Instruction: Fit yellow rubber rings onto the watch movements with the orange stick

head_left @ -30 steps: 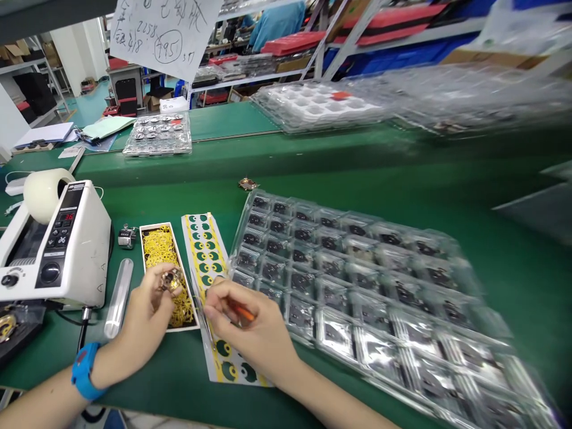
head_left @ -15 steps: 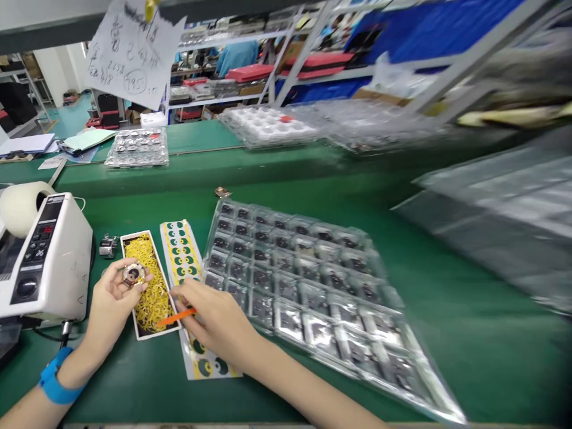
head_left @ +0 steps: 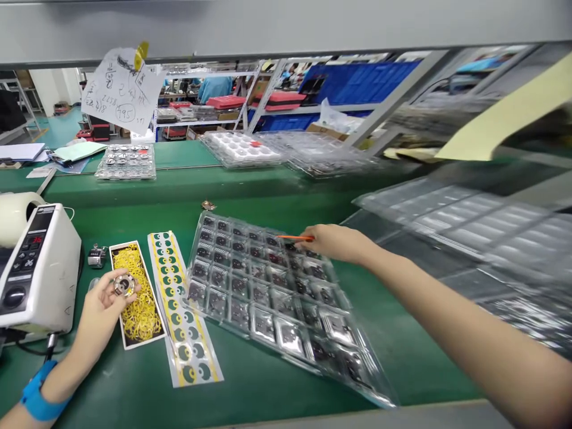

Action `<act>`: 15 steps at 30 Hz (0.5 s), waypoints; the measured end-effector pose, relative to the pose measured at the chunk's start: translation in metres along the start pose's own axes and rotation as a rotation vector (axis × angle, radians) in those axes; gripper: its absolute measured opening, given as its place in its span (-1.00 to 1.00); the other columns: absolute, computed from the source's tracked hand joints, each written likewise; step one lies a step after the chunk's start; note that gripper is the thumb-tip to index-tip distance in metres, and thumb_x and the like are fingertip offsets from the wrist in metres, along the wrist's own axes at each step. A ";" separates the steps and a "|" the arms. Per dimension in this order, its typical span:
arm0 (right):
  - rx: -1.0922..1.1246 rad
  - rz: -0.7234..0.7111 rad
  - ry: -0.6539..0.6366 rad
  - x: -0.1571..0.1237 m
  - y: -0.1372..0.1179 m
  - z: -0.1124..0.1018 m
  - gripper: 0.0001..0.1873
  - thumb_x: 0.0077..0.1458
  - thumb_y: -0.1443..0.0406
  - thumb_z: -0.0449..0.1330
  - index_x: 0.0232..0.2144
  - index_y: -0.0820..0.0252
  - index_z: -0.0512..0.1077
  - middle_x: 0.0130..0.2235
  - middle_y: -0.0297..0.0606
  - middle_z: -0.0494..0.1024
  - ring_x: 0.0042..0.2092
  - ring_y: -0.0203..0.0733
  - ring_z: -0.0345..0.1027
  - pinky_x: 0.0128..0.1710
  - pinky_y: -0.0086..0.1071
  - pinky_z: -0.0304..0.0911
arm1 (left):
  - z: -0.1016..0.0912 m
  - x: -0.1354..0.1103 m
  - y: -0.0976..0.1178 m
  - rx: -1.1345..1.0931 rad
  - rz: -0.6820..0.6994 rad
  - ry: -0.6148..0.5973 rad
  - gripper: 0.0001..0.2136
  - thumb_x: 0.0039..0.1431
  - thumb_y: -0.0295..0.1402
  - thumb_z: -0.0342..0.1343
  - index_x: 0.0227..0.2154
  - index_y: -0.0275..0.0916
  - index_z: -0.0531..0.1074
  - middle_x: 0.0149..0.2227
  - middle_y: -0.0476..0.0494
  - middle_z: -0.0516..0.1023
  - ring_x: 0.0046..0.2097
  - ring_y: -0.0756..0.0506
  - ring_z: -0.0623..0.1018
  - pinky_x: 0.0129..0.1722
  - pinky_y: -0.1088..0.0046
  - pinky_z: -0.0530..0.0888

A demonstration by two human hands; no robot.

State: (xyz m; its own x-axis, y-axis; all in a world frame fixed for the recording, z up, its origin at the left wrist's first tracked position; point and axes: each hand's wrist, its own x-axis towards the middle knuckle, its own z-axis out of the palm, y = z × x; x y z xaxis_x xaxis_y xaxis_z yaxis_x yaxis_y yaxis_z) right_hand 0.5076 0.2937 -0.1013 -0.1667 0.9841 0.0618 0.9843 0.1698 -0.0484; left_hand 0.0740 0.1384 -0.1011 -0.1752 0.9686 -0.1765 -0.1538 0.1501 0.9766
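Between the fingers of my left hand is a small round metal part with a dark centre, held over the edge of a white box of tangled yellow bits. My right hand grips an orange stick-like tool, its tip above the far part of a clear plastic tray. Dark small parts sit in the tray's pockets. A sheet of yellow and white stickers lies between box and tray.
A white tape dispenser and a metal tally counter stand at left. A small coppery part lies behind the tray. Stacked clear trays occupy the right side. More trays rest on the ledge behind.
My right hand has moved from the sticker sheet to the right, over the far part of the tray, carrying the orange tool. My left hand keeps hold of the round metal part. The view has shifted.
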 end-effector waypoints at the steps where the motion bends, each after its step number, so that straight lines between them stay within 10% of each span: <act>1: 0.001 -0.003 -0.022 -0.001 0.003 0.003 -0.73 0.09 0.33 0.18 -0.62 0.26 0.47 -0.67 -0.30 0.37 -0.63 -0.32 0.23 -0.57 -0.40 -0.03 | 0.000 0.000 0.000 0.000 -0.002 -0.003 -0.54 -0.22 -0.35 0.34 -0.18 -0.27 0.39 -0.36 -0.09 0.65 -0.19 -0.15 0.65 -0.09 0.38 0.54; 9: -0.074 -0.041 -0.006 -0.001 -0.007 0.014 -0.68 -0.01 0.41 0.23 -0.73 0.17 0.31 -0.63 -0.23 0.39 -0.60 -0.25 0.24 -0.62 -0.43 -0.08 | 0.004 -0.006 0.001 0.000 -0.006 -0.041 -0.60 -0.14 -0.39 0.29 -0.16 -0.23 0.41 -0.22 -0.12 0.65 -0.15 -0.14 0.63 -0.07 0.36 0.53; 15: -0.132 -0.260 0.244 -0.026 -0.091 0.010 -0.76 0.12 0.47 0.00 -0.39 0.21 0.46 -0.31 -0.03 0.52 -0.37 -0.04 0.42 -0.58 -0.41 0.02 | 0.006 -0.010 0.000 -0.027 -0.024 -0.161 -0.61 -0.07 -0.34 0.31 -0.11 -0.19 0.48 -0.09 -0.16 0.62 -0.06 -0.17 0.60 0.00 0.33 0.49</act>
State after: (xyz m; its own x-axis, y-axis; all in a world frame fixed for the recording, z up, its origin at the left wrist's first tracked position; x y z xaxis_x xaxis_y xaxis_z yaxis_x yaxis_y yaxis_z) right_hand 0.4220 0.2536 -0.1087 -0.4086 0.8648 0.2918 0.9127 0.3880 0.1279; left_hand 0.0813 0.1298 -0.0990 -0.0133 0.9843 -0.1757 -0.1821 0.1704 0.9684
